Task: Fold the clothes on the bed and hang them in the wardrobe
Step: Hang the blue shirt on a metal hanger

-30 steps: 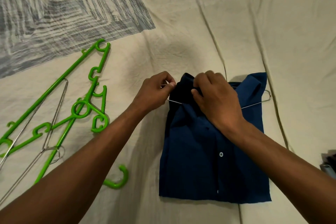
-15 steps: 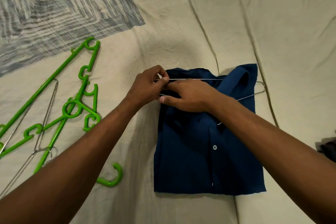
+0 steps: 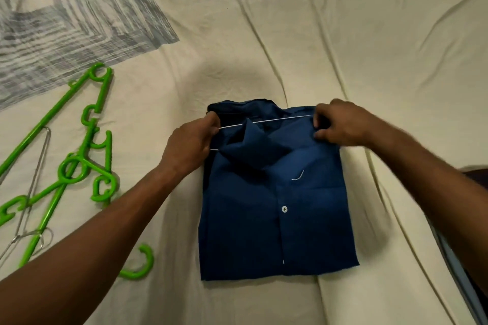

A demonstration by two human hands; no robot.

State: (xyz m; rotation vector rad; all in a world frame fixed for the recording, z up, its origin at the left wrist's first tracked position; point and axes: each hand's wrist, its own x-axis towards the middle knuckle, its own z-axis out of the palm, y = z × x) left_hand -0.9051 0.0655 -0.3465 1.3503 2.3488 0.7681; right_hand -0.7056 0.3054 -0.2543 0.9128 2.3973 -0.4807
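Between the two hands, over the cream bed sheet [image 3: 343, 34], held a thin wire hanger [image 3: 277, 120] stretched across the top of a folded dark blue shirt [image 3: 277, 232]. Pinched the hanger's left end with the left hand [image 3: 190, 145], fingers curled round the wire at the shirt's upper left corner. Gripped the right end with the right hand [image 3: 340, 124], thumb and fingers closed on the wire at the shirt's upper right corner. Ran partly under a raised fold of blue cloth close to the left hand, with a second short run of wire showing just below that hand's fingers.

Lay flat on the bed as a rough rectangle, collar end up at the hands, hem toward the elbows. Showed one white button [image 3: 284, 209] on the placket, below and between the hands, and a short curved bit of white wire [image 3: 298, 175] poking out of the fabric just above it, nearer the right hand.

Left of the left hand, well apart from the shirt, lay tangled: several bright green plastic hangers [image 3: 71, 169] with a thin metal hanger [image 3: 39, 166] among them. Rested alone just beside the left forearm: a loose green hook [image 3: 140, 264]. Beyond the green hangers, farther left and away, spread out: a grey and white patterned cloth [image 3: 66, 21]. Past the right forearm, at the frame edge, glimpsed something dark [image 3: 475, 174]; could not tell what.
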